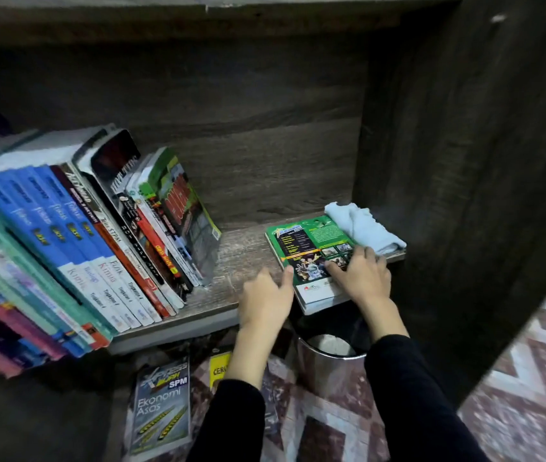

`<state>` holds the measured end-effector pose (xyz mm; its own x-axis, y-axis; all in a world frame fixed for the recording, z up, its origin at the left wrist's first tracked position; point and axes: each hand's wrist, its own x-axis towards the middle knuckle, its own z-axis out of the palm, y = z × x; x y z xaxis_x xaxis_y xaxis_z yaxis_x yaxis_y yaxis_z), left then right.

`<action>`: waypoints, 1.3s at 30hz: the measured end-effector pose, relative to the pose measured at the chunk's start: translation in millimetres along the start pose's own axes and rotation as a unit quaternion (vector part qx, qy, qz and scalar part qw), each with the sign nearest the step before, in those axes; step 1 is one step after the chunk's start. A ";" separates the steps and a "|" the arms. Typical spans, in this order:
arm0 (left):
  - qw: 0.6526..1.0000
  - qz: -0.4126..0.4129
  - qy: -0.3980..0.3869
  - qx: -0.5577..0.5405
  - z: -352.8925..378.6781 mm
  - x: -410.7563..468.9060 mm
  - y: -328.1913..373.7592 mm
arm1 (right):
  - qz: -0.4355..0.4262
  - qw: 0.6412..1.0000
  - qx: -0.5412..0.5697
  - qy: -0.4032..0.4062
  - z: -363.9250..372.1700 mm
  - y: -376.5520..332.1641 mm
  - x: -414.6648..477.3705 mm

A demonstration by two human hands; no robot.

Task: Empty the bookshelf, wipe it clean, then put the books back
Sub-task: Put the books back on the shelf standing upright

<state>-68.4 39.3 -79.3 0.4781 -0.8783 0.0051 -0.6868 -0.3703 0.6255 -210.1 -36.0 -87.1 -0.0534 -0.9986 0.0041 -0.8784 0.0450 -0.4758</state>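
Observation:
A dark wooden bookshelf [241,251] holds a row of leaning books [105,235] on its left half. At the right end a green-covered book [308,248] lies flat on another book, with a folded pale blue cloth [364,228] partly on it. My right hand [361,275] rests flat on the green cover, fingers spread. My left hand [265,298] touches the book's left edge with the thumb, fingers curled over the shelf board.
Below the shelf, a grey book titled Ekonomi Asas [161,405] and a yellow book [220,368] lie on a patterned mat [531,378]. A shiny metal bin [328,365] stands under the shelf's front edge. The shelf's side wall [458,161] rises at right.

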 end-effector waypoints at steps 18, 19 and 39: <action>0.991 -0.065 -0.112 -0.038 13.8 13.2 3.9 | 0.063 0.973 0.216 0.054 -9.3 -5.5 4.4; 0.985 -0.081 -0.119 -0.099 11.3 14.2 2.3 | 0.085 0.961 0.260 0.045 -9.6 -3.8 7.1; 0.838 -0.119 -0.096 -0.523 -44.9 15.3 1.2 | 0.042 0.704 0.669 -0.234 -12.5 -30.2 -4.4</action>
<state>-37.3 39.0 -43.4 0.3679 -0.8866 -0.2802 0.3204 -0.1620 0.9333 -189.3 -32.6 -61.8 0.3593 -0.9079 -0.2158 0.3680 0.3504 -0.8613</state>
